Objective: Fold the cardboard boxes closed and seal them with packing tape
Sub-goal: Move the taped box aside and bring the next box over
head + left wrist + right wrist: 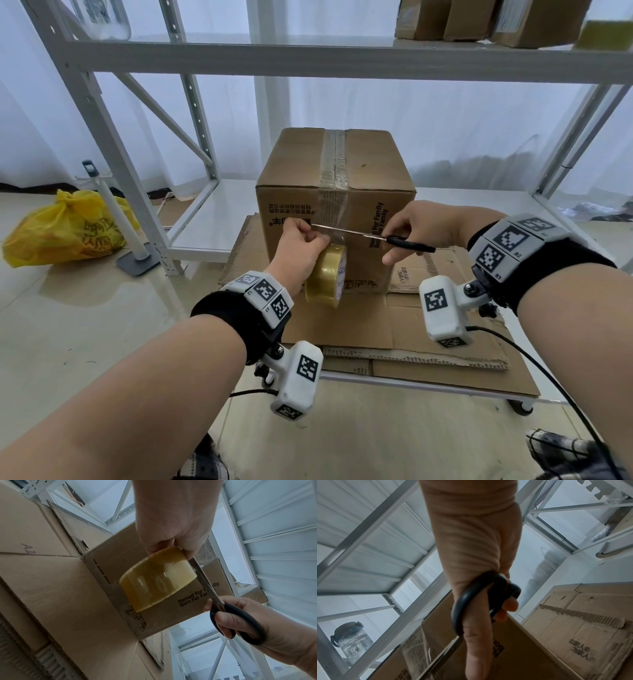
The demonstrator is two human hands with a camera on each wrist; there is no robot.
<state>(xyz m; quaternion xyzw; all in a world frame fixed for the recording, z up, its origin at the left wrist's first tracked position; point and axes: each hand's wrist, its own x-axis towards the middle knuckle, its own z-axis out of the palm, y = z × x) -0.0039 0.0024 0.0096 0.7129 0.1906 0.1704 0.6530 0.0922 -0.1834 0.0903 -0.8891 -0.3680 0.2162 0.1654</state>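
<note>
A closed brown cardboard box stands on flattened cardboard, with clear tape running along its top seam and down its front face. My left hand grips a roll of clear packing tape held against the box front, the tape strip still joined to the box. My right hand holds black-handled scissors, fingers through the loops. The blades lie across the tape strip just above the roll.
Flattened cardboard sheets cover a low white cart under the box. A white metal shelf rack stands behind, with several boxes on its upper shelf. A yellow plastic bag lies on the floor at the left.
</note>
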